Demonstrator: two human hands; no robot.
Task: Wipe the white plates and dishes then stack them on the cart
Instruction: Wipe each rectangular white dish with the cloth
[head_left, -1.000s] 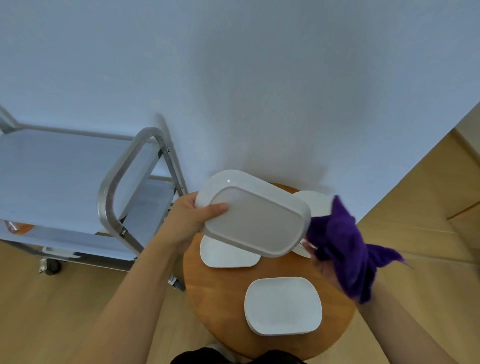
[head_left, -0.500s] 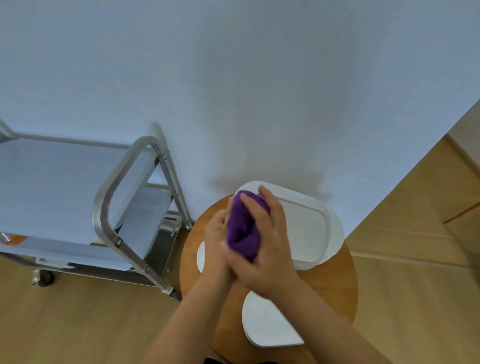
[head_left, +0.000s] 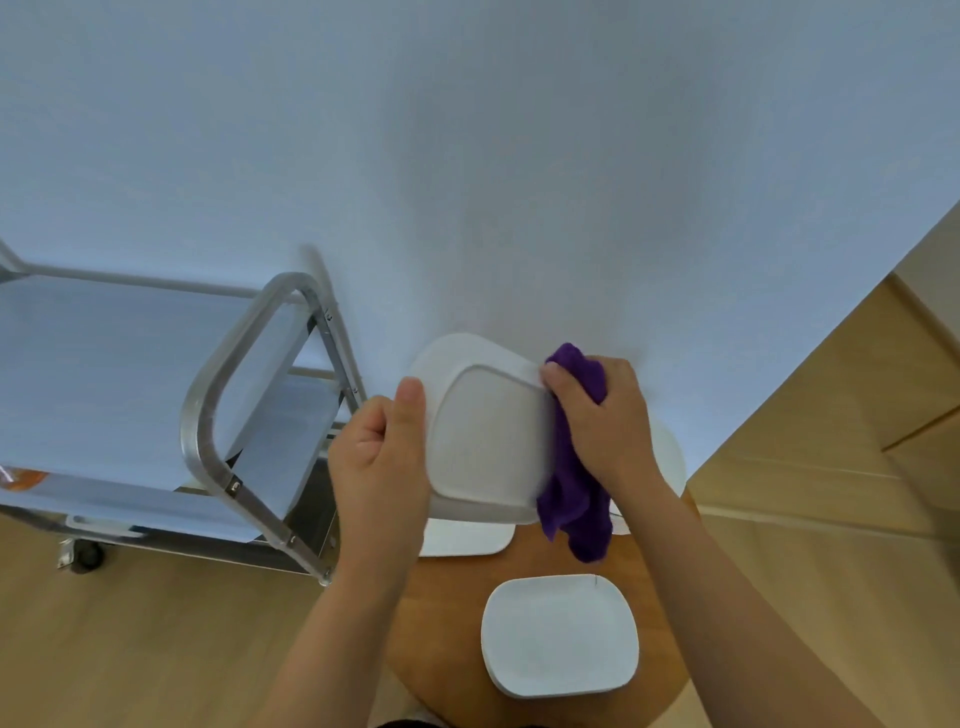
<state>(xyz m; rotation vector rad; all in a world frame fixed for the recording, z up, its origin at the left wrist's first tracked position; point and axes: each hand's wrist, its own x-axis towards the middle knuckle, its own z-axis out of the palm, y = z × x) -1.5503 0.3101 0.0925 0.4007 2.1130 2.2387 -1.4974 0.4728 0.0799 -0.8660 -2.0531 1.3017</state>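
Note:
My left hand (head_left: 382, 467) grips the left edge of a white rectangular dish (head_left: 485, 436), held tilted above the round wooden table (head_left: 447, 623) with its underside facing me. My right hand (head_left: 605, 421) is closed on a purple cloth (head_left: 571, 499) and presses it against the dish's right edge. A stack of square white plates (head_left: 558, 636) sits on the table's near side. Another white plate (head_left: 467, 538) lies under the held dish, and a third one (head_left: 670, 457) shows behind my right hand. The metal cart (head_left: 130, 384) stands to the left.
A pale wall rises just behind the table and cart. The cart's curved steel handle (head_left: 223, 400) stands close to my left hand. Something orange (head_left: 21, 478) lies at the cart's left edge. Wooden floor lies all around, with a caster (head_left: 83, 556) below the cart.
My right hand with the cloth has slid from the dish's left part to its right edge. The dish has turned, its long side now running up and down.

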